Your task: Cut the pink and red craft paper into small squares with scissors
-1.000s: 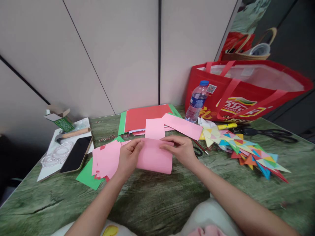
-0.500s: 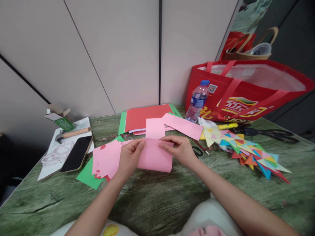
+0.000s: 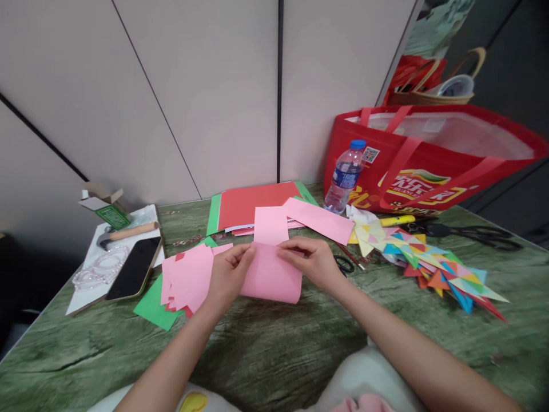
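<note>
Hardly anything has been shifted: curled pink paper [image 3: 273, 276] is held over the table [image 3: 257, 357], its top edge pinched by the fingers [image 3: 294, 259] of left hand [image 3: 226, 274] and right hand [image 3: 318, 264], seemingly so its edges are kept aligned.

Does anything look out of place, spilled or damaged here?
I see nothing spilled or torn. The hammer by the phone, on the left, seems a bit odd: a hard tool where the left hand and right hand hold only a pink sheet.
</note>
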A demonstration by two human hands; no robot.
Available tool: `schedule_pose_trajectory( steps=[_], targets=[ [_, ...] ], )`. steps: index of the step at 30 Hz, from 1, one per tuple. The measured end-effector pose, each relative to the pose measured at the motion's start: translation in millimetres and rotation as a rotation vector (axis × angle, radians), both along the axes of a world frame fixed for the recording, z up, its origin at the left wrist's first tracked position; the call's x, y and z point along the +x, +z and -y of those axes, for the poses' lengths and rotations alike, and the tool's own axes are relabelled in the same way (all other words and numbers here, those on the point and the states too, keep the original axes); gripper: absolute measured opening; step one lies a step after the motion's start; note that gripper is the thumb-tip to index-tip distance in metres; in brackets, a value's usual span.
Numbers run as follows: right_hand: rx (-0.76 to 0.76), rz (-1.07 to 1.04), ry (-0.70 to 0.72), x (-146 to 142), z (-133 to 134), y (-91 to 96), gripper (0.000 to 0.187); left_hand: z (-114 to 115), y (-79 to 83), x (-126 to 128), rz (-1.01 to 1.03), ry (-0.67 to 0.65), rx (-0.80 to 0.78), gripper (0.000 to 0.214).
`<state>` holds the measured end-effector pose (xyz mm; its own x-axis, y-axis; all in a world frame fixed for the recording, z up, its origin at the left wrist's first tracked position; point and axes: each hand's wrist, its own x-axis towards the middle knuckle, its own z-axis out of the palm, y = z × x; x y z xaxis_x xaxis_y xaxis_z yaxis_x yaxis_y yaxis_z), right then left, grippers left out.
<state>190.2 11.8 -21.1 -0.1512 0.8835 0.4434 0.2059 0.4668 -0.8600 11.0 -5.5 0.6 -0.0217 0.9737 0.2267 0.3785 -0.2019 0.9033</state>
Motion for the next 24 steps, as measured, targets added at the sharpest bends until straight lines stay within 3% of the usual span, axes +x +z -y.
schedule_pose_trajectory(
  steps=[18, 24],
  targets=[
    [-0.047, -0.013, 0.009, 0.8, -0.6, 0.9, 0.008, -0.7, -1.7, -1.0, 0.019, -0.026, -0.012, 0.027],
    [-0.144, 0.029, 0.123, 4.9, -3.9, 0.3, 0.013, -0.4, 5.0, -1.0, -0.029, -0.070, -0.001, 0.021]
  ],
)
